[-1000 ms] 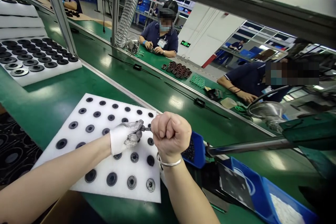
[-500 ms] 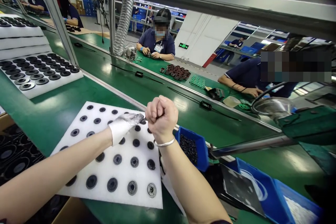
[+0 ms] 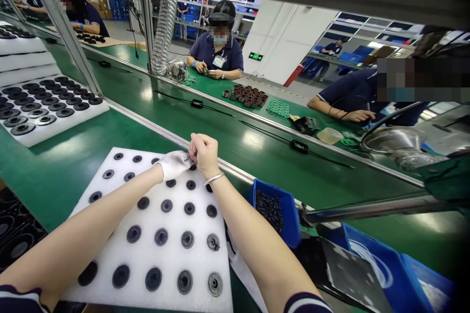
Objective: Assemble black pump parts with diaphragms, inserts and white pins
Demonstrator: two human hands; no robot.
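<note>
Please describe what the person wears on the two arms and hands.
The left hand wears a white glove with greyish, soiled fingertips. The right hand is bare, with a thin silver bangle at the wrist. Dark navy sleeves with white stripes show near both elbows.

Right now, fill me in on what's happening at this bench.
A person works over a white foam tray of small round black parts lying on a green conveyor belt. The gloved left hand and the bare right hand, closed in a fist, meet at the tray's far edge; whatever they pinch there is hidden. A blue bin of small dark pieces sits to the right. Across the belt, other people handle parts at their own stations.
</note>
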